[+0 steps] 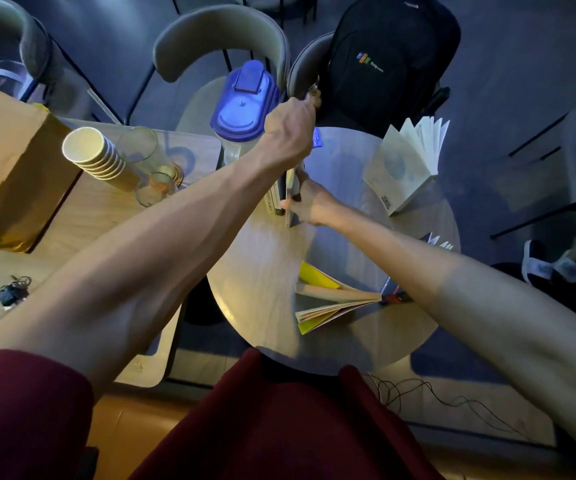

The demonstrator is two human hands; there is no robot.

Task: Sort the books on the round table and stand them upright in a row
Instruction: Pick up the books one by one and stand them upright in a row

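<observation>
While both hands pinch the upright books (288,195) near the round bench's (262,271) far edge, left hand (288,131) on top, right hand (309,206) low, releasing early could topple the short unsupported row toward the pitcher (245,105).

round table (265,271): showing a pale wood-grain top
open book (331,299): showing bright yellow covers around cream pages
standing book (397,168): wearing a pale cover with a blue round blotch and white pages
upright books (281,199): showing white and dark spines
pitcher lid (245,98): glowing blue-violet
paper cups (92,154): showing cream insides and tan ribbed sides
paper bag (6,168): showing plain brown
backpack (390,57): showing black with a small multicoloured logo
chair (217,39): showing grey upholstery on a black frame
sleeve (20,410): showing dark red
</observation>
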